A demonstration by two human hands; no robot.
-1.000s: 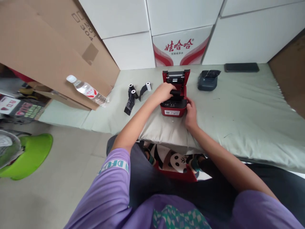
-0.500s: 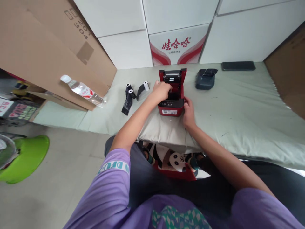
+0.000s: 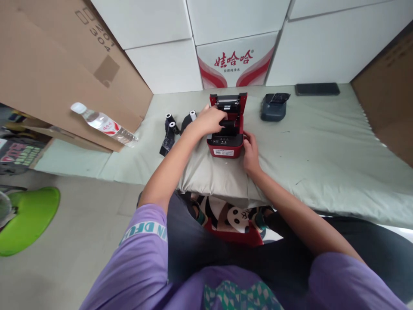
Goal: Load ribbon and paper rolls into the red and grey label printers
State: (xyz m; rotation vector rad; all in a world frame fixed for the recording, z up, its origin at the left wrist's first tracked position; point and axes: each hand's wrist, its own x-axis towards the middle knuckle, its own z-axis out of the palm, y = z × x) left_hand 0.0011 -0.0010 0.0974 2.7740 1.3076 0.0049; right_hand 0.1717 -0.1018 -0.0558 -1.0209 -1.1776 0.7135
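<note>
Currently logging: red printer (image 3: 226,140) sitting lid-up on the surface (image 3: 322,142), left hand (image 3: 209,121) curling around a black roll (image 3: 229,124) inside its bay, right hand (image 3: 250,148) bracing its side with loose fingers; roll seating underway, lid closing outstanding, spare rolls (image 3: 170,127) lying beside.

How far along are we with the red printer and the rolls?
Done: the red box-shaped printer has its lid up. In hand: the left hand presses a black roll into its bay while the right hand steadies the side. Left: lid unclosed; three black-wrapped paper rolls lie beside it.
</note>
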